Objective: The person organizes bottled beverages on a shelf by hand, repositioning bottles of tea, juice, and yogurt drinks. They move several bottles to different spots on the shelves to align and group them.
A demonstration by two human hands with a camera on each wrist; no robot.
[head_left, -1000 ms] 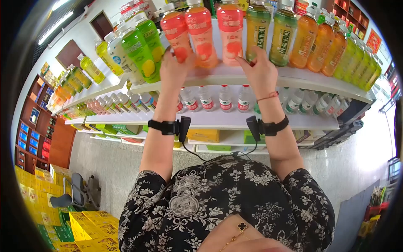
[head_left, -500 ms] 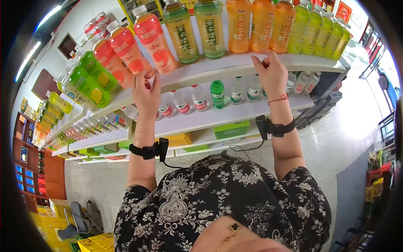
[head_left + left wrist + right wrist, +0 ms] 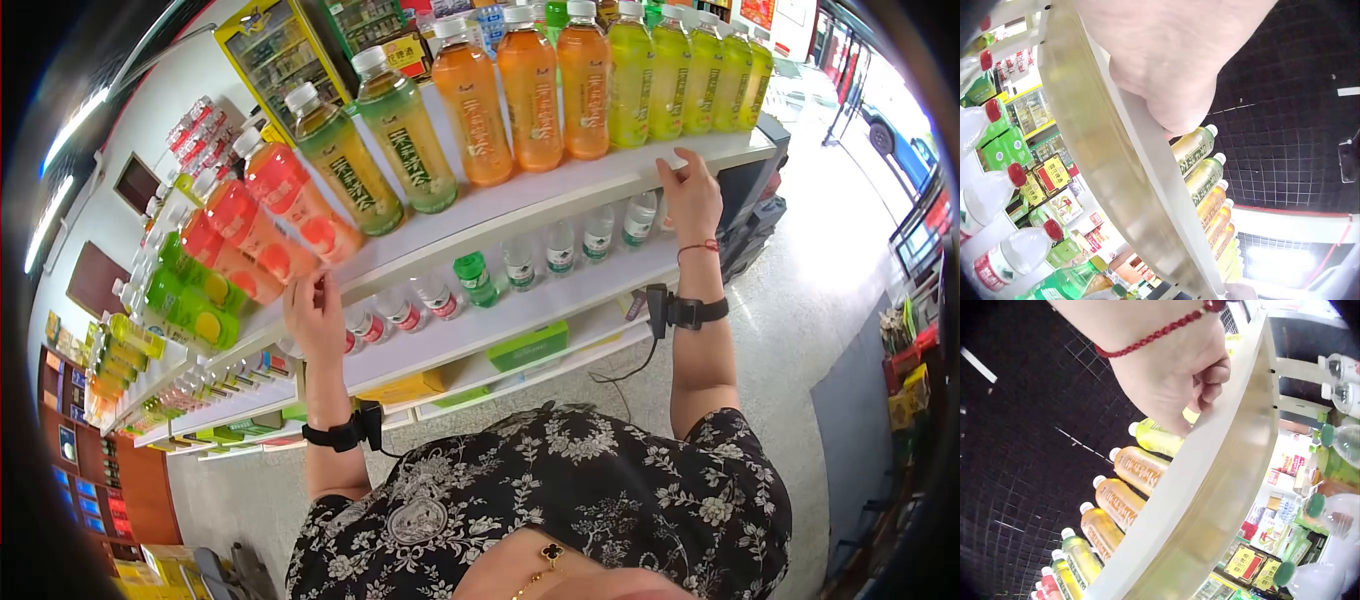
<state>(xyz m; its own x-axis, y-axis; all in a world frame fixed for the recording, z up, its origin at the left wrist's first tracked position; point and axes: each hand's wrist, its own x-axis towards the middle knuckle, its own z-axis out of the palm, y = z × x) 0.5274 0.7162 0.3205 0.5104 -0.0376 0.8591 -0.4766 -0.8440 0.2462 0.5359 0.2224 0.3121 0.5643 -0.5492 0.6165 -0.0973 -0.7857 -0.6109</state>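
My left hand [image 3: 318,318] is at the front edge of the white top shelf [image 3: 565,190], fingers loosely curled, just below the pink peach drink bottles [image 3: 300,205]. Toward the shelf's right end my right hand [image 3: 692,200] is also at the front edge, fingers loosely bent, in front of the yellow-green bottles [image 3: 630,85]. Neither hand holds a bottle. Between them stand green tea bottles [image 3: 405,135] and orange drink bottles [image 3: 525,105], all upright in a row. The right wrist view has the right hand [image 3: 1166,381] against the shelf edge, its fingertips partly hidden.
Green lemon-label bottles [image 3: 190,305] stand left of the pink ones. The lower shelf carries water bottles [image 3: 435,297] and a green bottle [image 3: 475,280]. Below it lie a green box [image 3: 530,345] and a yellow box [image 3: 400,387]. Beyond the shelf is a yellow-framed cabinet [image 3: 285,60].
The head view has shifted rightward along the shelf. My left hand has come away from the pink bottles to the shelf edge; my right hand has gone from the green tea to the yellow-green bottles.
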